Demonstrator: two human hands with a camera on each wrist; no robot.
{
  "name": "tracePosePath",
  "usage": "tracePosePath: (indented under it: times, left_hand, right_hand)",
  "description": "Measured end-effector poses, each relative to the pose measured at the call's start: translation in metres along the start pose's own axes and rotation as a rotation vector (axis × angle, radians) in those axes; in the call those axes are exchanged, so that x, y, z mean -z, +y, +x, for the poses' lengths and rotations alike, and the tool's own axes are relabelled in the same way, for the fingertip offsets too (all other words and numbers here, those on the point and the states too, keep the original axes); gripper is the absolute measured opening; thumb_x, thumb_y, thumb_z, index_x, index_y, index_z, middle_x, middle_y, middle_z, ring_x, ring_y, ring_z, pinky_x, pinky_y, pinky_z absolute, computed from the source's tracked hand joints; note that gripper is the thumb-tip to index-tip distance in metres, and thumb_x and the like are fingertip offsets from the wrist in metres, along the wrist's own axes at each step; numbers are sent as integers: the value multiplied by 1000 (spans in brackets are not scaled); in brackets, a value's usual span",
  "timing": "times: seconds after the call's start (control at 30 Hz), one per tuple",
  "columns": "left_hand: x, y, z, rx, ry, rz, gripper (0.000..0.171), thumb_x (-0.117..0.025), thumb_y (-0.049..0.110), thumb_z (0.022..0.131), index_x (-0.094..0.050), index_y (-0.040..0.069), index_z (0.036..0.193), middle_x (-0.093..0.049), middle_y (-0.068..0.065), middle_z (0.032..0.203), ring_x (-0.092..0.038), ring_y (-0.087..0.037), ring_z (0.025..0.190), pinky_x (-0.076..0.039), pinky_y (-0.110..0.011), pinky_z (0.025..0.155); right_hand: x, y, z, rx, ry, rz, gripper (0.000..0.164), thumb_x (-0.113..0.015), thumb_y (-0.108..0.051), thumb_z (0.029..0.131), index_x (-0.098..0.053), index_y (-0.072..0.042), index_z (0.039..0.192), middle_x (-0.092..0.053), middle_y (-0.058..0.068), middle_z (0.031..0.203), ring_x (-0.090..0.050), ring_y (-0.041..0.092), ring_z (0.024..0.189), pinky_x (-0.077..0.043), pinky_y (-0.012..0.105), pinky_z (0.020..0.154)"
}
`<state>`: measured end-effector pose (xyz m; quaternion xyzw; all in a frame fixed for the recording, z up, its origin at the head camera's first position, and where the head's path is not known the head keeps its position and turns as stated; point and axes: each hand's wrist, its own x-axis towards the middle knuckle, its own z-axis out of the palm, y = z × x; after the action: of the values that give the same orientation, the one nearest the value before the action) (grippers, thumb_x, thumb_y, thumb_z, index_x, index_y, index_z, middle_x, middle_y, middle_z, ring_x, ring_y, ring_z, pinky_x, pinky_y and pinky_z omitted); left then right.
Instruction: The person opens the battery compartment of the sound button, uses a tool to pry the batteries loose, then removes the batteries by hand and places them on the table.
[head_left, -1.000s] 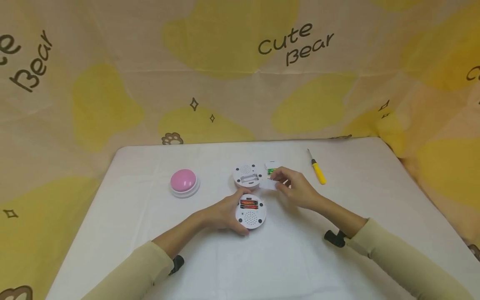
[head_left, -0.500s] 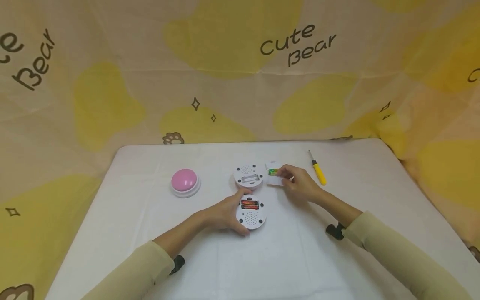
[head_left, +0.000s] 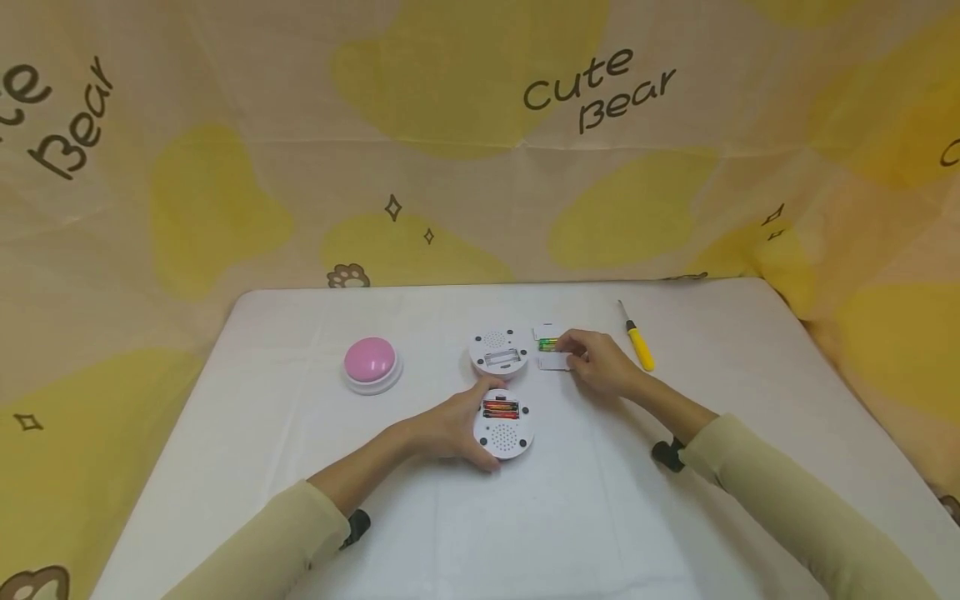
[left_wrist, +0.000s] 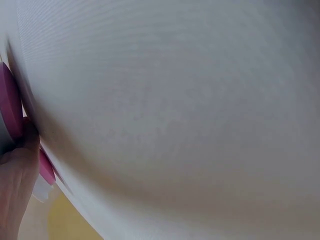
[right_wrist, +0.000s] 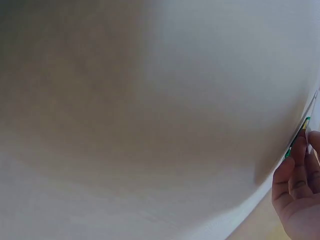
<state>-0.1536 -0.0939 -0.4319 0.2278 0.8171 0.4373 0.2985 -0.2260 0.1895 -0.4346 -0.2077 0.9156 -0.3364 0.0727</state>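
Observation:
My left hand (head_left: 450, 425) grips a round white push-button device (head_left: 506, 438) turned underside up, its thumb and fingers around the rim. Reddish-orange batteries (head_left: 500, 409) lie in its uncovered compartment. The left wrist view shows the pink side (left_wrist: 10, 102) of this device facing the table. My right hand (head_left: 602, 363) pinches a white battery cover (head_left: 553, 362) down at the tabletop, partly hidden by the fingers. Just behind it lie green batteries (head_left: 547, 344), also seen in part beside the fingers in the right wrist view. Another white cover (head_left: 545, 332) lies beyond them.
A second upturned device (head_left: 492, 348) with a bare battery compartment sits just behind the held one. To the left stands a pink-topped button (head_left: 369, 360) on a white base. A yellow-handled screwdriver (head_left: 637, 340) lies at the right. Patterned cloth (head_left: 465, 208) hangs behind the table.
My right hand has moved a little to the right with the white cover, from beside the rear device down onto the table near the green batteries. My left hand keeps its grip in place.

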Motion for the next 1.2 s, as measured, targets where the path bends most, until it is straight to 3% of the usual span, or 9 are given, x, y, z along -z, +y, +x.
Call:
tracePosePath:
  times: [0.47,1.2]
  left_hand:
    - [0,1,0,9,3,20,108,-92,26,67,-25,19,151,-53,4,122,-51,-17,108,-39,-40,99]
    - [0,1,1,18,1,15,106,-92,25,67,-26,20,150,-55,4,120,-52,-17,106,-40,-39,97]
  right_hand:
    - [1,-2,5,13,-77,-92,25,-62,3,92,-67,-1,116,-69,10,113,-60,23,95,-51,41,91]
    - [1,-7,4,5,-87,-194,28,-62,0,92,-67,-1,119,-68,10,112,-58,23,93,-50,39,87]
